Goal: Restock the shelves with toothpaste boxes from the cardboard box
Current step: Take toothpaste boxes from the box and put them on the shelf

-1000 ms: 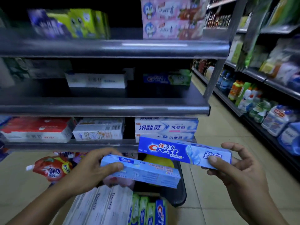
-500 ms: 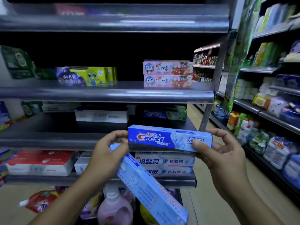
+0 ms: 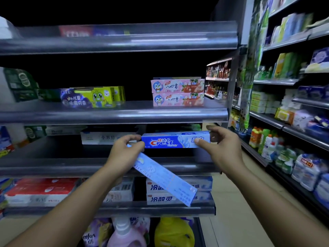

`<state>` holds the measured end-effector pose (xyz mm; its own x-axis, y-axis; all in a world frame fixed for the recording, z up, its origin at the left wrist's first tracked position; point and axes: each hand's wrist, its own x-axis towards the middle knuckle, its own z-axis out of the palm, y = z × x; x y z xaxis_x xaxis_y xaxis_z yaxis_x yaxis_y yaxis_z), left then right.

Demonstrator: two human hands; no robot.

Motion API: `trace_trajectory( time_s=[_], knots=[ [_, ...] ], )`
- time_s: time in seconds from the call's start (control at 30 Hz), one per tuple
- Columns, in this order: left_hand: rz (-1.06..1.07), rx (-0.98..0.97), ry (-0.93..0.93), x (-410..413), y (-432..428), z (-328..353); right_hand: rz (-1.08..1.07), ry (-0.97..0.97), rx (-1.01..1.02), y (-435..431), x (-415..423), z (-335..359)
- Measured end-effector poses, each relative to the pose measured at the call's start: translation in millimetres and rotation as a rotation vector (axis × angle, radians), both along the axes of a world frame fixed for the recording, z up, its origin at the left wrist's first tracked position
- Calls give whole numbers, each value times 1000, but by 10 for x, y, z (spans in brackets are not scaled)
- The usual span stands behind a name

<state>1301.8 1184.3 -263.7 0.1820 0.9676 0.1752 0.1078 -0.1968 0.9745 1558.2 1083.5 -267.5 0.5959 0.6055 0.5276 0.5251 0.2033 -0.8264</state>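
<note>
My right hand [image 3: 221, 148] grips the right end of a blue Crest toothpaste box [image 3: 170, 140], held level just above the middle shelf [image 3: 53, 166]. The fingers of my left hand [image 3: 122, 154] touch that box's left end. My left hand also holds a pale blue toothpaste box [image 3: 165, 180], which slants down to the right in front of the shelf edge. The cardboard box is out of view.
A white toothpaste box [image 3: 99, 138] lies on the same shelf at the back. Pink boxes [image 3: 178, 92] and yellow boxes [image 3: 94, 97] stand one shelf up. White-blue boxes [image 3: 160, 193] fill the shelf below. Bottles [image 3: 124, 234] stand at the bottom. A second stocked rack [image 3: 284, 122] lines the aisle on the right.
Both hands have risen from low near the cardboard box to the middle shelf. The Crest box moved up and forward over the shelf; the pale blue box tilted downward in my left hand.
</note>
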Motion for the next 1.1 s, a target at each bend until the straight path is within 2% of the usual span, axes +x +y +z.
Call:
trace_trajectory(
  time_s=[0.2,0.33,0.43,0.57,0.63,0.77,0.83,0.93,1.03,1.1],
  knots=[
    [12,-45,119,179,142,23,-104,-180,-158,218,136,-50],
    [37,-51,288,268,190,64,-67,-285,-392,276,185,-187],
    [61,-46,422,325,215,97,-62,-319,-420,275,183,-218],
    [46,-50,436,318,224,101,-55,-343,-466,187,133,-183],
    [68,-35,389,269,216,89,-76,-417,-393,67,101,-193],
    [116,-61,221,118,190,54,29,-542,57,-314,-42,-273],
    [107,-118,164,52,182,43,165,-600,85,-492,-119,-367],
    [74,-203,146,4,162,31,325,-756,2,-617,-178,-508],
    [29,-246,165,38,113,8,295,-880,49,-571,-220,-589],
    [-9,-261,186,74,73,2,273,-840,126,-523,-259,-601]
  ],
)
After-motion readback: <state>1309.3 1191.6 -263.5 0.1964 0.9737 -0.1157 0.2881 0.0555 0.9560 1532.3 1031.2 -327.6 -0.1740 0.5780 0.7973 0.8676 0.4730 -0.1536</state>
